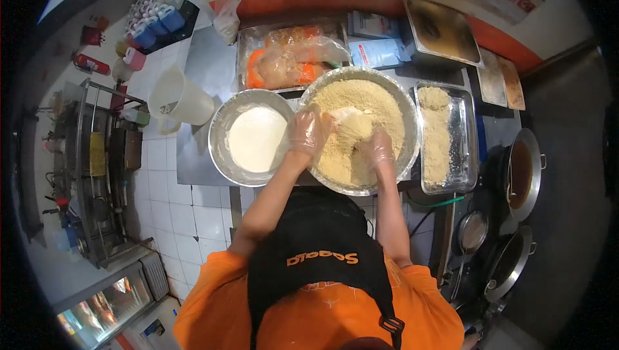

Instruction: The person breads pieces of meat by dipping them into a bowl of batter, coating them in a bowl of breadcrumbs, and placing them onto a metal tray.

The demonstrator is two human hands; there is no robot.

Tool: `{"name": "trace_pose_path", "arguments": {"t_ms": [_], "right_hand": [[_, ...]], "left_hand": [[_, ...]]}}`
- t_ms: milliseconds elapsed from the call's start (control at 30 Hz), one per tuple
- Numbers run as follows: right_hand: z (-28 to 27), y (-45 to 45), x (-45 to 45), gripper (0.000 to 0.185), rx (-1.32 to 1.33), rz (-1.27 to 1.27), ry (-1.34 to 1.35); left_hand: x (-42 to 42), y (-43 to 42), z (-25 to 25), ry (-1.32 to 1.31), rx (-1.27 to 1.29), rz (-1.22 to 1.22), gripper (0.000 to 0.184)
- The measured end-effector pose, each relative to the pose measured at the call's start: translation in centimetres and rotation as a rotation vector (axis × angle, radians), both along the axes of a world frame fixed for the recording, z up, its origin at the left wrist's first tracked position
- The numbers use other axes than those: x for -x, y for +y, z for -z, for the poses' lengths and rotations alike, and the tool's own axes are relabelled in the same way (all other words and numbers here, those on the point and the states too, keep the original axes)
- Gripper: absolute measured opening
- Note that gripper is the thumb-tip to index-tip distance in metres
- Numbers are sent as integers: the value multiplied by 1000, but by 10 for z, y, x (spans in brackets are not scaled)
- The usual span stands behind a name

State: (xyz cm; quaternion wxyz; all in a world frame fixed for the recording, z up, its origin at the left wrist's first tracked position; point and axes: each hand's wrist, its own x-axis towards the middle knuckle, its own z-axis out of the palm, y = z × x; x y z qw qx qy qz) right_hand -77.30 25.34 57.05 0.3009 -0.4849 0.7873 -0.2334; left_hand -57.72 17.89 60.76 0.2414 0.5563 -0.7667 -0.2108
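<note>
A wide metal bowl (412,115) of pale yellow breadcrumbs (361,92) stands in front of me. In the crumbs lies a white-coated piece (347,115), partly covered; its kind does not show. My left hand (308,132), in a clear plastic glove, reaches over the bowl's left rim towards this piece, its fingertips hard to make out. Also gloved, my right hand (379,147) is inside the bowl, its fingers curled around a mound of crumbs beside the piece. Left of it, a second metal bowl (216,147) holds white flour or batter (256,138).
A metal tray (472,140) with more crumbs sits at right, beyond it several woks (522,176) and a strainer (474,231). Behind the bowls are a tray of plastic-wrapped food (287,60), blue packs (379,52) and a deep pan (445,31). A white jug (184,98) stands left.
</note>
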Motion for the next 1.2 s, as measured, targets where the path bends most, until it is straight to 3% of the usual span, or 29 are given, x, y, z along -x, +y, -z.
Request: {"name": "trace_pose_path", "arguments": {"t_ms": [100,167,200,267,300,433,533,567,600,633,667,733,767,833,900,967,1000,1067,1100,1167,1200], "right_hand": [[-22,-9,-13,54,120,-25,-97],[-12,-14,-19,50,-258,-243,265],[4,-17,-18,50,-256,-239,275],[41,-17,-14,53,52,-145,122],[19,-22,-16,51,-23,-142,51],[19,-28,-25,45,-36,-203,125],[-5,-32,-25,43,80,-147,100],[-5,-29,-23,43,72,-155,92],[-6,-29,-15,43,228,-290,210],[-5,-30,-13,43,388,-419,326],[7,-32,-18,43,389,-416,319],[21,-35,-29,45,480,-588,1103],[23,-37,-21,45,481,-590,1106],[-28,-49,-10,52,-227,-614,688],[-19,-53,8,53,-103,-539,660],[19,-53,17,53,67,-397,526],[35,-55,14,53,68,-387,523],[47,-63,12,49,-67,-336,281],[36,-62,11,49,-60,-331,285],[-10,-48,6,40,96,-181,-90],[-27,-47,5,40,98,-183,-87]], "left_hand": [[2,-13,28,-62,115,-46,21],[1,-18,40,-55,53,-33,18],[2,-19,42,-44,56,-32,18],[-2,-14,48,-69,1,-21,17],[-7,-11,36,-13,71,50,26],[1,-3,28,-135,117,34,41],[10,4,36,-119,247,218,56],[12,10,43,-242,213,286,59],[13,11,42,-367,186,354,62],[12,15,41,-377,0,389,62],[10,16,40,-384,-1,390,62],[9,22,30,-541,103,414,62],[9,18,25,-501,-37,406,62],[5,6,14,-505,-171,462,62],[-5,3,20,-524,-300,536,62],[-15,12,51,-241,43,342,64],[-19,11,46,-245,46,351,64],[-22,6,33,26,-55,250,67],[-25,3,34,28,-47,254,67],[-29,2,40,64,-49,251,71],[-28,0,40,66,-46,249,71]]}}
